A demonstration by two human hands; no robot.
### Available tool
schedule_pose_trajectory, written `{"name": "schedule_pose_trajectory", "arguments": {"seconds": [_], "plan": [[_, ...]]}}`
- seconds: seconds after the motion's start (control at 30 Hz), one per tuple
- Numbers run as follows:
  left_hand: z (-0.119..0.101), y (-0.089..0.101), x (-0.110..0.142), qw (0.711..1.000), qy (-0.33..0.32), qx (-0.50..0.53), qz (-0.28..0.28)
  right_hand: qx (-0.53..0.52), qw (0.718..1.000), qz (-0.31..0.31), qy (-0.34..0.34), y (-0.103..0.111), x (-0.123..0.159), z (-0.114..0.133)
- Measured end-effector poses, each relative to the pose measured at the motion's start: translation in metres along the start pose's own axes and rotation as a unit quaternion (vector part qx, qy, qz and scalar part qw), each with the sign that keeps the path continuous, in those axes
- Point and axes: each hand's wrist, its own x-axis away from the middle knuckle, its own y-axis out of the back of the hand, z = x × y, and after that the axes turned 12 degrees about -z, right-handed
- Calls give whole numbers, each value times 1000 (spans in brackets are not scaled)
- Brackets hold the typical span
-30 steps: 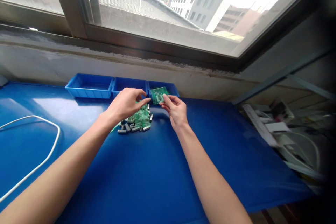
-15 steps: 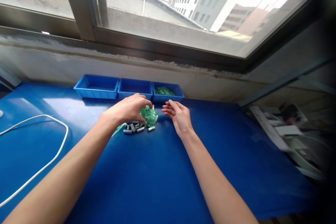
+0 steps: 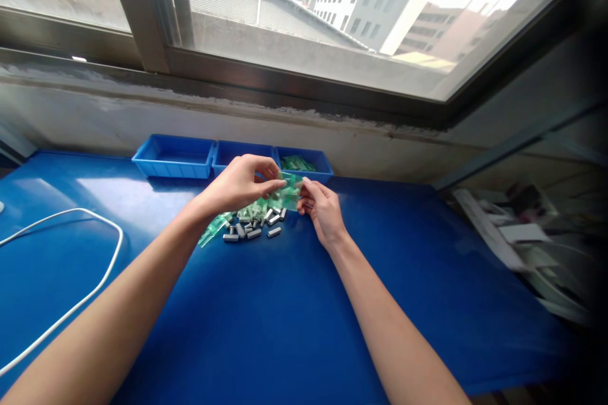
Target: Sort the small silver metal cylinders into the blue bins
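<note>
My left hand (image 3: 240,182) and my right hand (image 3: 323,212) meet above the blue table (image 3: 285,304), both pinching one small green circuit board (image 3: 289,191) between their fingertips. The board is blurred by motion. Under and to the left of it lies a heap of green boards (image 3: 251,210) mixed with several small silver metal connectors (image 3: 250,231). Behind my hands stand three blue trays in a row: the left tray (image 3: 174,157), the middle tray (image 3: 237,153) and the right tray (image 3: 317,164), which holds green boards (image 3: 295,163).
A white cable (image 3: 71,259) loops over the table's left side. The wall and window sill (image 3: 285,95) run close behind the trays. Right of the table's edge sits a cluttered area with white cables and boxes (image 3: 527,247).
One second ago my right hand held a board over the right tray, then came back with nothing in it. My left hand has lifted another board from the heap, and both hands now pinch it.
</note>
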Motion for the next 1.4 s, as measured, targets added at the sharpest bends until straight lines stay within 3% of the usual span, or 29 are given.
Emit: {"name": "schedule_pose_trajectory", "arguments": {"seconds": [0.13,0.33,0.47,0.6,0.73,0.93,1.03,1.2,1.3,1.4], "plan": [[4,-3,0,996,59,56,-19,-4,998,56,7,-2,3,2],[7,-4,0,994,77,70,-29,3,996,86,13,-3,9,5],[11,-1,-1,995,54,-46,-73,-37,999,17,-4,-7,2,5],[16,10,-1,971,16,-225,-83,-123,990,-74,10,-8,-12,6],[20,16,1,948,9,-316,-38,-124,990,-71,1,-2,-16,8],[25,-1,2,934,-27,-357,-10,-54,997,-51,-29,2,-3,7],[27,-8,0,949,-37,-310,-31,-24,998,-42,-35,1,0,5],[19,-7,-3,994,10,-84,-63,15,999,-24,-27,-1,0,1],[10,-1,-3,998,43,11,-45,36,999,-2,-14,-1,1,0],[5,3,-2,994,62,74,-40,14,998,59,-10,-3,5,2]]}}
